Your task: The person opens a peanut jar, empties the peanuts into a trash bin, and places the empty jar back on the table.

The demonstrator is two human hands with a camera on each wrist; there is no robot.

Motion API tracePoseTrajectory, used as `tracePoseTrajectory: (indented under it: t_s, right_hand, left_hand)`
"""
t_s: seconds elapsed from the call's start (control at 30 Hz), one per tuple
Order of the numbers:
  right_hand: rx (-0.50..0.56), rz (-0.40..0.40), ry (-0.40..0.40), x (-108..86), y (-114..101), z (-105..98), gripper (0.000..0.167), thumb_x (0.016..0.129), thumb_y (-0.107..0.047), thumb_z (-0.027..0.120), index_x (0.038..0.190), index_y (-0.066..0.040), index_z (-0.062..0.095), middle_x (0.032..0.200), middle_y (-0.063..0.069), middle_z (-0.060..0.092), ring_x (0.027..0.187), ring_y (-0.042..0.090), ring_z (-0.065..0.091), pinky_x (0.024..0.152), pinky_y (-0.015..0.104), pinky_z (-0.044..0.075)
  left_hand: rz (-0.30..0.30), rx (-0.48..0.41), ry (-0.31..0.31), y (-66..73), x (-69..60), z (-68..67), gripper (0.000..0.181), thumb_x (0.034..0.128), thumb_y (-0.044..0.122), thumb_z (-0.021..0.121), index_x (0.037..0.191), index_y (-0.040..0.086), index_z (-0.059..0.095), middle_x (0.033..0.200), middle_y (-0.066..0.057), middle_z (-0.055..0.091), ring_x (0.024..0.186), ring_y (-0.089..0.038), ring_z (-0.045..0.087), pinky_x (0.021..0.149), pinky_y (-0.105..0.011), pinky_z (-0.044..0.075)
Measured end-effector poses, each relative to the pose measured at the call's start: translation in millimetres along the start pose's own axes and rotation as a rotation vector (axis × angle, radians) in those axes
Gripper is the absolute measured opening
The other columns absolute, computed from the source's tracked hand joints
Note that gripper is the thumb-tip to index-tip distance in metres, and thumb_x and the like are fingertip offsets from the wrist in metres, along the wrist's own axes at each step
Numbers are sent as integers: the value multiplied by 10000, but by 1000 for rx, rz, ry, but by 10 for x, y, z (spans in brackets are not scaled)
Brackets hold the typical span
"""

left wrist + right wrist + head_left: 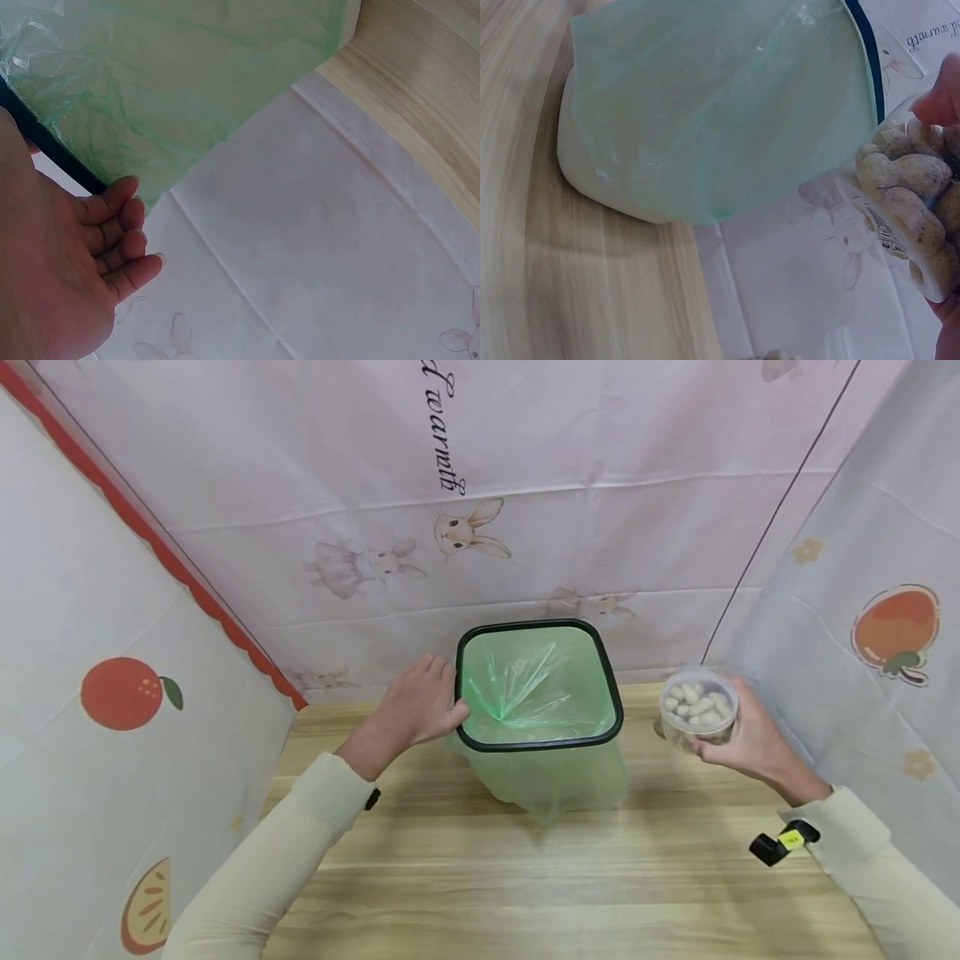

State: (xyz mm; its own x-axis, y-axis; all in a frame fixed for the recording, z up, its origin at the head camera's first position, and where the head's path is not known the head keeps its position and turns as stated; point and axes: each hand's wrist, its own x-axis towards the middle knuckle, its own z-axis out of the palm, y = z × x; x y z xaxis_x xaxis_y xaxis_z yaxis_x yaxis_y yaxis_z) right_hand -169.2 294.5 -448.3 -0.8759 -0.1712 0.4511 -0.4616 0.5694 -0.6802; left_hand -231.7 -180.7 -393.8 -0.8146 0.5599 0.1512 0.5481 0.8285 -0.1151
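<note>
A trash bin lined with a thin green bag stands on the table, its black square rim holding the bag's edge. My left hand holds the rim's left side, thumb over the edge; in the left wrist view its curled fingers lie by the green bag. To the right of the bin, my right hand grips a clear plastic jar of peanuts, raised and apart from the bin. Peanuts show through its wall in the right wrist view; part of that hand is out of frame.
The wood-grain table runs in front of the bin. A printed cloth with rabbits hangs behind it, and fruit-print sheets flank both sides. A small brownish thing shows beside the jar, mostly hidden.
</note>
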Motion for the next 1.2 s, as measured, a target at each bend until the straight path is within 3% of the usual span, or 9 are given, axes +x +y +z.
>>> tracePoseTrajectory:
  t_s: [0.13, 0.33, 0.47, 0.73, 1.03, 1.2]
  right_hand:
    - [11, 7, -21, 76, -87, -54, 992, 556, 48, 857, 1452, 62, 432, 1269, 148, 561, 1104, -113, 473, 943, 33, 332]
    - [55, 44, -46, 176, -250, -138, 982, 561, 79, 848, 1447, 60, 424, 1248, -122, 531, 1083, -71, 537, 923, 16, 410]
    - [51, 48, -53, 231, -330, -158, 984, 555, 75, 849, 1442, 60, 422, 1235, -198, 503, 1076, -62, 540, 913, 19, 418]
    - [49, 33, -33, 326, -419, -164, 982, 536, 97, 858, 1422, 54, 436, 1227, -180, 520, 1068, -48, 542, 906, 25, 420]
    - [-31, 10, -72, 418, -497, -107, 980, 557, 21, 897, 1424, 54, 440, 1268, 215, 597, 1062, -113, 487, 912, 57, 360]
    - [-13, -53, -70, 468, -576, -92, 982, 534, 57, 886, 1419, 49, 459, 1241, 127, 610, 1075, -103, 510, 916, 47, 381]
  left_hand:
    - [1, 5, -2, 0, 8, -2, 373, 896, 360, 373, 868, 19, 519, 909, -123, 539, 861, -283, 457, 813, -356, 415]
    - [9, 14, 5, -2, 25, -5, 377, 901, 366, 375, 859, 21, 520, 892, -116, 532, 845, -279, 453, 798, -353, 410]
    - [17, 23, 23, -6, 32, -7, 381, 903, 367, 383, 847, 20, 529, 882, -123, 544, 840, -284, 467, 799, -360, 422]
    - [22, 41, 5, 6, 31, -23, 397, 926, 379, 405, 875, 11, 543, 924, -132, 561, 879, -289, 474, 848, -369, 430]
    - [10, 54, 10, 15, 12, -47, 394, 925, 388, 438, 865, 17, 555, 898, -119, 555, 860, -281, 466, 797, -353, 418]
    - [10, 59, 4, 12, 11, -60, 402, 930, 395, 439, 871, 16, 560, 902, -120, 556, 865, -281, 470, 784, -351, 427]
